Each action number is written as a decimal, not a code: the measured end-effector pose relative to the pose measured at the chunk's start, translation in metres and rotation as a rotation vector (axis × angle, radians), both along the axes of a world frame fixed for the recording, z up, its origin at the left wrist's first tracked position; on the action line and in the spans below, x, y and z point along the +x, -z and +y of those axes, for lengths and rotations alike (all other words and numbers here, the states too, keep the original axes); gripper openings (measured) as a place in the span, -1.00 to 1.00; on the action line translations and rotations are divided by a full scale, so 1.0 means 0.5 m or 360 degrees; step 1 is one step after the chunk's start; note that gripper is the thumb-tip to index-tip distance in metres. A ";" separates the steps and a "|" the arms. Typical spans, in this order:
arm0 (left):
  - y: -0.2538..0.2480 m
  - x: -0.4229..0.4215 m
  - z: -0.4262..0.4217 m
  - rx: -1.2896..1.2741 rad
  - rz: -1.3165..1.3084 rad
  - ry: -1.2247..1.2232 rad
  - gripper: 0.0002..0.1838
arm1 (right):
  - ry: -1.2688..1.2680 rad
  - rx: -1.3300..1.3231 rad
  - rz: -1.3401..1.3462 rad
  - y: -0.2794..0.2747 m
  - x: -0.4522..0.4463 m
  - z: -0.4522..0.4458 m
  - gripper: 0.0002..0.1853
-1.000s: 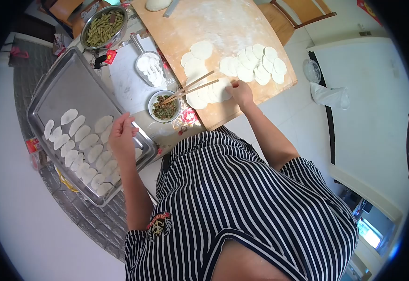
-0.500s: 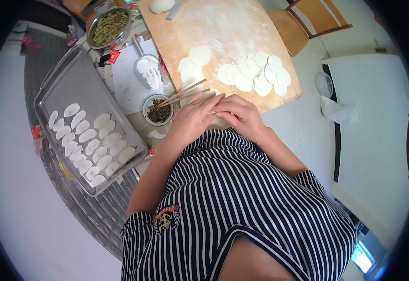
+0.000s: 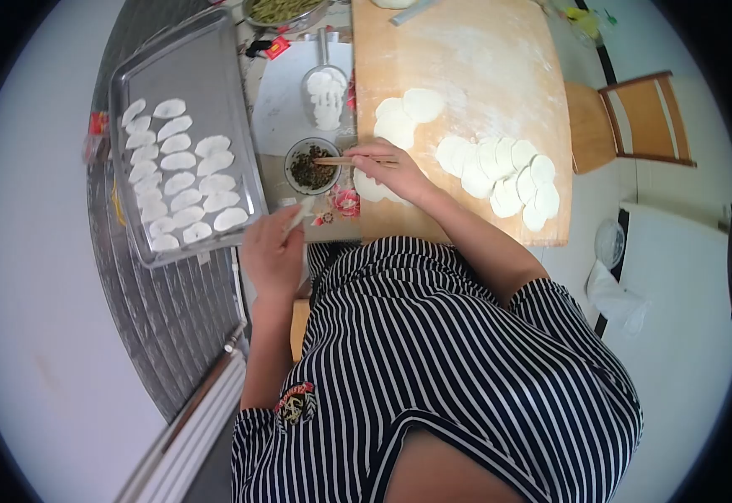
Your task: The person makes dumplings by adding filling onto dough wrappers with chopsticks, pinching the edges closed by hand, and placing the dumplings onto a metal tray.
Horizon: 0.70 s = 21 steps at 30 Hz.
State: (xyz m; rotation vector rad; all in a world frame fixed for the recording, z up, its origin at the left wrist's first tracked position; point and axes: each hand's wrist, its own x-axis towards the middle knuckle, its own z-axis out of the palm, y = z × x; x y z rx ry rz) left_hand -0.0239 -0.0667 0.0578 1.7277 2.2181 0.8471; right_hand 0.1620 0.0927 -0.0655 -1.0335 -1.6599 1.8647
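My left hand is near the tray's lower right corner, fingers closed around a pale dough wrapper. The wrapper shows nearly edge-on, so I cannot tell whether anything lies in it. My right hand grips a pair of chopsticks, their tips in a bowl of dark chopped filling. Beneath and beside that hand, dough wrappers lie on the wooden board. Rows of pale filled dumplings rest on the metal tray at the left.
A metal scoop of white flour lies on white paper behind the bowl. More overlapping wrappers spread over the board's right part. A basin of green food stands at the back, and a wooden chair is at the right.
My hands, together at the board's front edge before, have parted. The left moved left with the wrapper; the right took hold of the chopsticks at the bowl. The view has turned and shifted.
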 end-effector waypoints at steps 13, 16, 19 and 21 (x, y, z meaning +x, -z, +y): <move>0.084 -0.065 -0.023 0.0783 -0.2771 -0.0997 -0.60 | 0.0262 -0.0503 0.0119 -0.091 -0.001 0.020 -0.67; 0.118 -0.062 -0.032 0.0769 -0.2926 -0.1185 -0.58 | 0.0334 -0.0472 0.0060 -0.072 -0.012 0.000 -0.65; 0.131 -0.062 -0.043 0.0736 -0.3045 -0.1219 -0.58 | 0.0442 -0.0451 0.0032 -0.041 -0.020 -0.005 -0.66; 0.131 -0.063 -0.050 0.0695 -0.3028 -0.1260 -0.57 | 0.0505 -0.0457 0.0035 -0.031 -0.024 -0.007 -0.66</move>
